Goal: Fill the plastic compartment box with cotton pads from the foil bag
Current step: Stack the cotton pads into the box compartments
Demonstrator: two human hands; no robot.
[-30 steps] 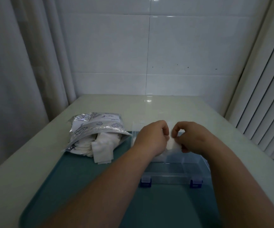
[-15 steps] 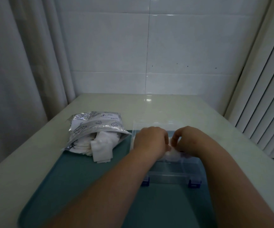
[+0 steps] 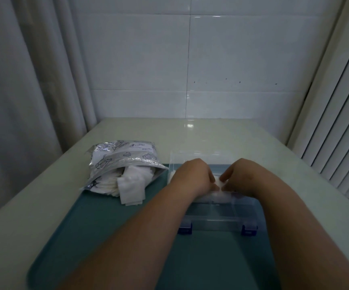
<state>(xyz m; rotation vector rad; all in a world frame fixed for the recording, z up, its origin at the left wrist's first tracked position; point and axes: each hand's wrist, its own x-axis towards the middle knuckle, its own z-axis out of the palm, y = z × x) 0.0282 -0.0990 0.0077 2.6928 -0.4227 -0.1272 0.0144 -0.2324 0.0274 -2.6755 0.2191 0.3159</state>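
A clear plastic compartment box (image 3: 221,218) with blue latches lies open on a teal tray (image 3: 98,227). My left hand (image 3: 192,176) and my right hand (image 3: 242,174) meet over a rear compartment, fingertips pinching a white cotton pad (image 3: 218,182) and pushing it down into the box. The silver foil bag (image 3: 123,160) lies at the tray's far left corner, its mouth open toward me. White cotton pads (image 3: 131,189) spill out of it onto the tray. The box's front compartments look see-through with nothing white in them.
The tray sits on a pale table (image 3: 211,135) against a tiled wall. Curtains (image 3: 23,80) hang at the left, vertical blinds (image 3: 336,122) at the right. The box's clear lid (image 3: 190,158) stands open behind my hands.
Both hands have dropped from above the box down into a rear compartment, carrying the cotton pad with them. The bag and box have not moved.
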